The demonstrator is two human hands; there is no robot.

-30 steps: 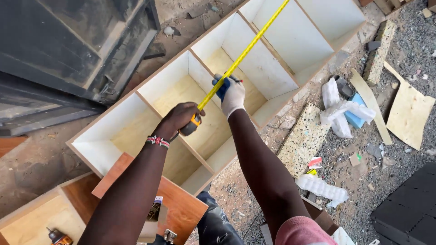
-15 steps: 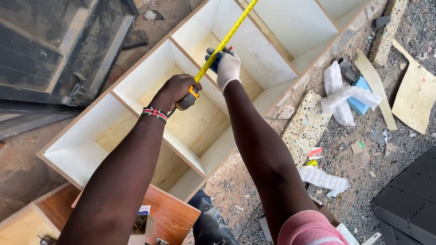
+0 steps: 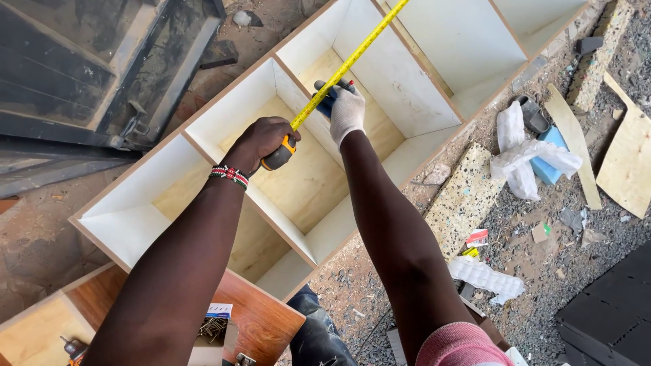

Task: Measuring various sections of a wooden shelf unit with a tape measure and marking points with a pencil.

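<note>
Right now your left hand [image 3: 261,139] is closed around the body of the tape measure [image 3: 279,155], and the yellow tape [image 3: 349,62] runs from it up and to the right, across the open compartments of the white cabinet [image 3: 224,112] that lies on the ground. Your right hand [image 3: 346,108], in a white glove, is curled with the fingers closed on a pen or pencil with a red tip [image 3: 350,84], just beside the tape and above the edge of a divider panel [image 3: 400,74]. The far end of the tape is out of view, so I cannot tell if its hook sits well.

I think the main risk is that the tape sags or twists over the empty compartment, because nothing supports it there; then your reading is false. If your left hand relaxes, the tape can snap back and hit the gloved fingers. Also the glove can hide the mark and push the tape sideways.
</note>
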